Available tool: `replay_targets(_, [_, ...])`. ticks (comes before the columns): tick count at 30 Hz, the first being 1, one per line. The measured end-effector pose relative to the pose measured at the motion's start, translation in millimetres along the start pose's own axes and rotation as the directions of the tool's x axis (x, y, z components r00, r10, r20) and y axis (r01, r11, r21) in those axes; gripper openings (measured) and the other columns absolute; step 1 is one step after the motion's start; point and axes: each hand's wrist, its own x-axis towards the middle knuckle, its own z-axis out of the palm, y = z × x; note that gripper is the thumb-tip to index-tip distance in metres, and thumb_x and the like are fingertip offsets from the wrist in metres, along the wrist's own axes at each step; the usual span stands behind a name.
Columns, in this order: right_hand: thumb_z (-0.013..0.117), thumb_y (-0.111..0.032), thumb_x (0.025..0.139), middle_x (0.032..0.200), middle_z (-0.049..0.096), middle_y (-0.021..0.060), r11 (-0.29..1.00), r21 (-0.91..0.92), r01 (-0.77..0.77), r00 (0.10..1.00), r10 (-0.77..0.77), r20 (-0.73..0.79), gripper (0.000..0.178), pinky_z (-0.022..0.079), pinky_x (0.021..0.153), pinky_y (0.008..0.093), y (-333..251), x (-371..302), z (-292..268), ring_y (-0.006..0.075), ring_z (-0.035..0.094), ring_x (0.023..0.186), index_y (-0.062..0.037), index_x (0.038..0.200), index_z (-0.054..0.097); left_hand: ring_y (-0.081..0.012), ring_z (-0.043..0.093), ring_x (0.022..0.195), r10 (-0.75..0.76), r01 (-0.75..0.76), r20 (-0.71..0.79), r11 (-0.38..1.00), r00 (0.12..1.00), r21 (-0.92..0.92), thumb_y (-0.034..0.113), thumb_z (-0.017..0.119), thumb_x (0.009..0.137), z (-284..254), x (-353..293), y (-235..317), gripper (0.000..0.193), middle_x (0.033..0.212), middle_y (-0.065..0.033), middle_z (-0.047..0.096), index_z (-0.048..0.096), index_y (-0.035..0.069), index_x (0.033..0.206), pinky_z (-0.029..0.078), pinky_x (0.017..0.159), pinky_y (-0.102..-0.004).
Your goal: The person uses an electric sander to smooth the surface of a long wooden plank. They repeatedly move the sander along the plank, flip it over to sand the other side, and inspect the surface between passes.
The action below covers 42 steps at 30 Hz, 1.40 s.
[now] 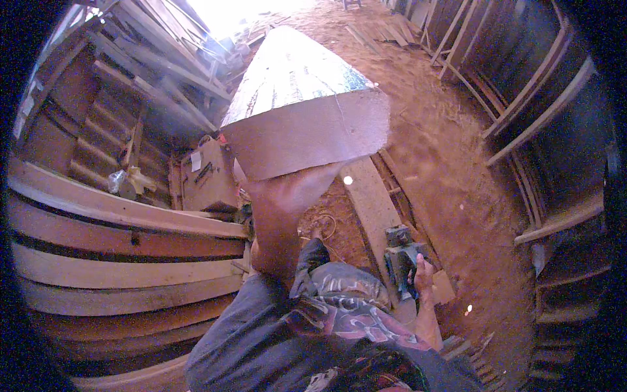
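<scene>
A large wooden piece (307, 134) rises close before me, its pale top face brightly lit and its broad brown end facing me. A brown surface (281, 215) runs from under it down toward my lap. My left hand does not show; the wood and the dark sleeve cover that area. At the lower right my right hand (422, 277) is closed round the handle of a dark teal power tool, which looks like an electric planer (403, 258). The tool is at the near end of a long plank (369, 202) slanting away from me.
Thick planks (124, 261) are stacked along my left, with a cardboard box (209, 173) beyond them. Boards lean along the right wall (522, 85). Reddish, sawdust-like ground (457, 176) lies between. A bare foot (318, 230) is near a thin looped cord (328, 225).
</scene>
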Motion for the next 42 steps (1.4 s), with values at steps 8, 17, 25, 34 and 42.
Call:
replay_targets(8, [0.048,-0.056,0.101,0.061,0.058,0.0026,0.995,-0.05,0.084,0.995,-0.086,-0.045,0.055,0.046,0.045,0.0306,56.5,17.6,3.9,0.0135,0.056,0.049,-0.007,0.08,0.063,-0.0384,0.056,0.127,0.002,-0.001,-0.004,0.999,1.0,0.044,0.065,0.054,0.091,-4.5,-2.7,8.8,0.076,0.137,-0.0163,0.06,0.05,0.01,0.143,0.039,0.108,-0.0626])
replay_targets(17, [0.05,-0.054,0.102,0.062,0.057,0.0018,0.991,0.127,-0.045,0.994,0.032,0.103,0.05,0.046,0.045,0.0279,-1.3,-3.4,4.6,0.0126,0.056,0.049,-0.0082,0.085,0.064,-0.0372,0.058,0.125,0.02,-0.018,-0.031,0.998,0.999,0.056,0.065,0.053,0.092,-6.8,-10.6,12.3,0.076,0.137,-0.0166,0.06,0.05,0.009,0.144,0.041,0.107,-0.0597])
replay_targets(25, [0.055,-0.052,0.1,0.062,0.058,0.0005,0.949,0.292,-0.116,0.975,0.053,0.215,0.045,0.049,0.045,0.0275,-1.8,-1.4,8.2,0.012,0.056,0.048,-0.0098,0.086,0.063,-0.0363,0.059,0.124,0.05,-0.05,-0.046,0.999,0.998,0.011,0.064,0.052,0.093,0.2,-26.5,22.3,0.076,0.137,-0.0168,0.06,0.049,0.008,0.144,0.044,0.107,-0.0572])
replay_targets(34, [0.059,-0.049,0.099,0.065,0.065,0.0045,0.893,0.405,-0.195,0.946,0.063,0.318,0.044,0.055,0.052,0.031,-19.1,-3.4,-3.0,0.016,0.062,0.051,-0.0062,0.093,0.066,-0.0352,0.06,0.123,-0.024,0.021,-0.029,0.994,0.999,-0.111,0.063,0.052,0.094,7.9,-3.0,1.2,0.076,0.137,-0.017,0.061,0.049,0.006,0.144,0.046,0.106,-0.0543])
replay_targets(42, [0.06,-0.048,0.098,0.066,0.065,0.0066,0.805,0.522,-0.28,0.933,0.101,0.345,0.044,0.056,0.054,0.0327,-42.1,-9.7,0.1,0.0185,0.064,0.053,-0.0055,0.092,0.065,-0.0342,0.061,0.122,-0.045,0.038,-0.084,0.996,0.995,-0.075,0.063,0.051,0.095,3.8,-8.9,4.0,0.076,0.136,-0.0173,0.061,0.049,0.005,0.145,0.048,0.106,-0.0518])
